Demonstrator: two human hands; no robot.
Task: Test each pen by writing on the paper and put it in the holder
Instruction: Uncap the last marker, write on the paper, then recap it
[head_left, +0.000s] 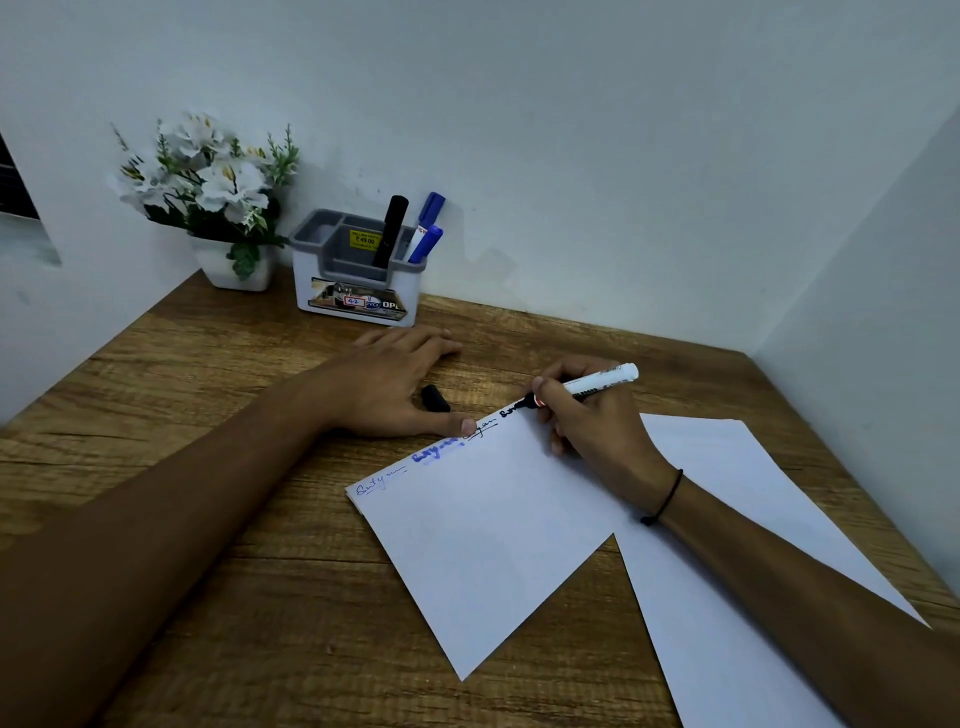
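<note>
Currently a white marker (597, 384) is grasped in the right hand (592, 421) and tested at the far edge of the paper (493, 535), held flat by the relaxed left hand (389, 384); next, capping with the cap (435, 399) and placing in the far-left holder (358, 270) are needed.

Lower barrels of 3 pens (410, 228) hidden inside holder (358, 291); second sheet (727, 597) cut by bottom edge; holder label (364, 240) print illegible.

On the brown wooden worktop (208, 519), the right hand (597, 421) grips a white black-tipped marker (587, 385) writing on white paper (493, 545), while the flat left hand (395, 379) rests beside a black cap (435, 399).
</note>
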